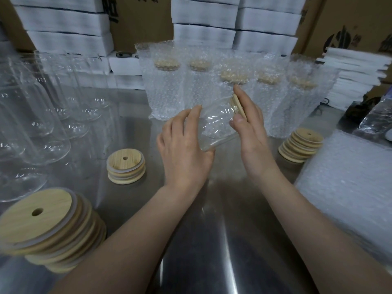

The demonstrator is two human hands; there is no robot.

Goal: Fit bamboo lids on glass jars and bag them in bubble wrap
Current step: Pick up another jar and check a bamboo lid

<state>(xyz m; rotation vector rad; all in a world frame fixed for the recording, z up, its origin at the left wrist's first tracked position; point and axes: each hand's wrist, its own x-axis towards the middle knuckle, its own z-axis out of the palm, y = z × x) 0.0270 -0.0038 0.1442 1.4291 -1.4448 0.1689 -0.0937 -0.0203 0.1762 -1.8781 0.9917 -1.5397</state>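
Observation:
My left hand grips a clear glass jar, tilted on its side above the steel table. Against the jar's mouth sits a bamboo lid, with my right hand pressing on it, palm flat. Behind the hands stand several lidded jars in bubble wrap bags. Stacks of bamboo lids lie at the near left, centre left and right. A pile of flat bubble wrap bags rests at the right.
Several empty glass jars stand at the left. White foam stacks and cardboard boxes line the back. More white foam sheets are piled at the far right.

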